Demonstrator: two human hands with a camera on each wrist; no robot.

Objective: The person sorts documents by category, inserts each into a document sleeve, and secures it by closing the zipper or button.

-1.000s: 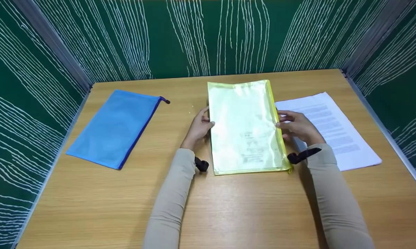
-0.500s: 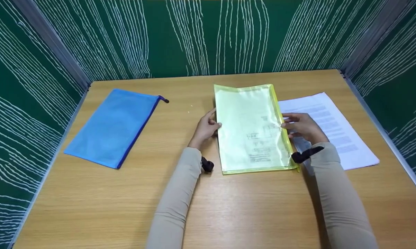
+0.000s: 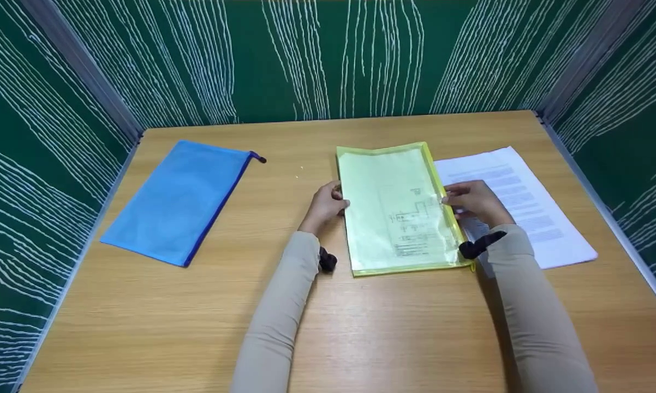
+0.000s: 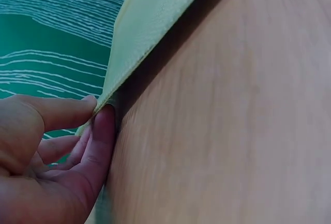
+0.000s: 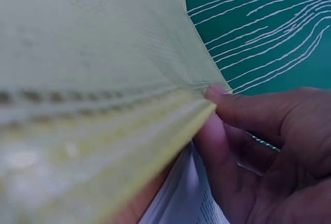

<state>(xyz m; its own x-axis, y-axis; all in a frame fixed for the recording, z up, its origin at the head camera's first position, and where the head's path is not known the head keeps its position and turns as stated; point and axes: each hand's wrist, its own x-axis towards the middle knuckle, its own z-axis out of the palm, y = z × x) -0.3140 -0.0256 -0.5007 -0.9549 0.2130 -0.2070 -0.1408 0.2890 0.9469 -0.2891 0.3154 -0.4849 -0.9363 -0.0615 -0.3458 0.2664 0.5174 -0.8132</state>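
A translucent yellow zip file bag [image 3: 388,202] with a printed sheet showing through it lies between my two hands, over the middle of the table. My left hand [image 3: 323,207] pinches its left edge between thumb and fingers; the left wrist view shows that edge [image 4: 150,38] raised above the wood, with a dark shadow under it. On the opposite side, my right hand [image 3: 478,202] pinches the zip edge. In the right wrist view, the thumb [image 5: 248,107] presses on top of the yellow border [image 5: 170,167] and the fingers lie underneath.
To the left, a blue zip file bag [image 3: 180,202] with a dark blue zip lies flat on the wooden table [image 3: 404,333]. A stack of printed paper [image 3: 546,218] lies at the right, partly behind the right hand and yellow bag. Green panels [image 3: 328,60] with white lines surround the table.
The yellow bag first shifted slightly right, then its far edge came down nearer the table. Both hands moved along with it, keeping their hold. The blue bag and paper stack stayed put.
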